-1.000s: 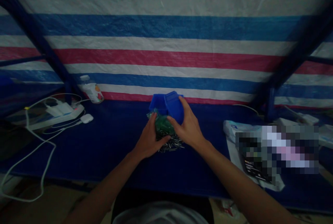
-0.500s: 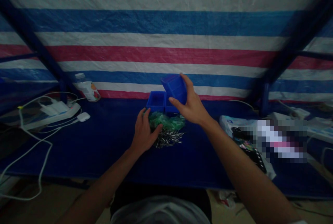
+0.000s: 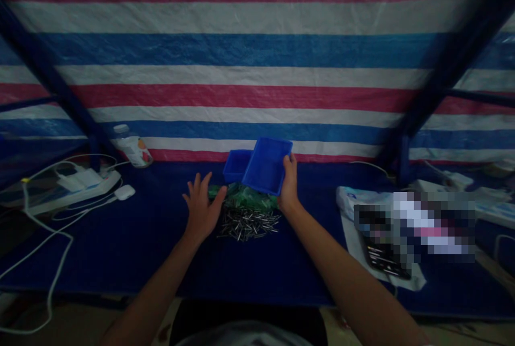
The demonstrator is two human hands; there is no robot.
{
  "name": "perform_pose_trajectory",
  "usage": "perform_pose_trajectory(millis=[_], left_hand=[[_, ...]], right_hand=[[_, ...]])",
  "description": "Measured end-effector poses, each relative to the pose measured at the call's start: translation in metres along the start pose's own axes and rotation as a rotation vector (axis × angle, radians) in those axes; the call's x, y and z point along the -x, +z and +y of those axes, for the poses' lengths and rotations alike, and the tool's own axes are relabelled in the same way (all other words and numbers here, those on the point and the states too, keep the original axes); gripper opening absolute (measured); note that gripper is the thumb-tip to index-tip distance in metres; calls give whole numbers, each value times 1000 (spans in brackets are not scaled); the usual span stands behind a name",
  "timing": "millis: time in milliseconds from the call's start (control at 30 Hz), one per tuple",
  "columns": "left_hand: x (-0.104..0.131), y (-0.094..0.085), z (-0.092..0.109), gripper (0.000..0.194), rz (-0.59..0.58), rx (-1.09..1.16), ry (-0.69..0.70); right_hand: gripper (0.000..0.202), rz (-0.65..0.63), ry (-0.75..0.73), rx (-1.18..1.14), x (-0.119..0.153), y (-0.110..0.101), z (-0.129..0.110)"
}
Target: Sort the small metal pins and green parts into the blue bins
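My right hand [image 3: 290, 185] grips the right edge of a blue plastic bin [image 3: 268, 165], tilted with its open side toward me. Behind it to the left, another blue bin [image 3: 236, 165] stands on the table. My left hand [image 3: 201, 206] is raised with its fingers spread, holding nothing, left of a crumpled green plastic bag [image 3: 250, 199]. In front of the bag lies a loose pile of thin metal pins [image 3: 247, 224]. The held bin hangs over the bag's back part.
White power strip [image 3: 76, 190] with plugs and cables at the left, a bottle [image 3: 135, 148] behind it. At the right, a phone [image 3: 388, 260] lies on a white packet [image 3: 354, 228]. A striped sheet [image 3: 257, 51] hangs behind the blue table [image 3: 153, 228].
My right hand has lowered the bin toward me and turned its open side to face me. My left hand has moved left, away from the bag, with its fingers spread wider.
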State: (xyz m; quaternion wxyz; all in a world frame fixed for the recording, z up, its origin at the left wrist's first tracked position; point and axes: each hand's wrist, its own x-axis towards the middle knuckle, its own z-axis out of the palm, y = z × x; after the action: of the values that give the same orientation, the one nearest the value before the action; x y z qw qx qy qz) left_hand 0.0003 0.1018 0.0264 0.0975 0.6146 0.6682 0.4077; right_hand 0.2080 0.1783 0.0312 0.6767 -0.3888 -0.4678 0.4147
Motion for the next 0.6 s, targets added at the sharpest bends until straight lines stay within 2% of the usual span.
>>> perform_pose_trajectory(millis=[100,133,200,267,333,433,500,600], left_hand=[[2,-14,11,82,-121,80,353],[3,-15,16,82,-158,71,424],[6,-14,26,67,-157,43,491],[4,-9,34,43,-51,48,480],[-5,-8,37,29,76,71,458],[-31,-17,27,29,215,38,443],[-52,-25,13,29,336,-11,347],[-74,-33,-13,38,381,-78,185]], right_hand=[[79,-40,55,52,6,9,-2],[79,-58,73,53,8,12,-3],[80,-99,90,16,15,19,-9],[78,-151,77,-15,20,23,-15],[74,-190,33,20,21,20,-21],[71,-117,-119,244,13,2,-24],[67,-26,-220,474,6,-12,-22],[60,-11,-247,773,-2,-25,-14]])
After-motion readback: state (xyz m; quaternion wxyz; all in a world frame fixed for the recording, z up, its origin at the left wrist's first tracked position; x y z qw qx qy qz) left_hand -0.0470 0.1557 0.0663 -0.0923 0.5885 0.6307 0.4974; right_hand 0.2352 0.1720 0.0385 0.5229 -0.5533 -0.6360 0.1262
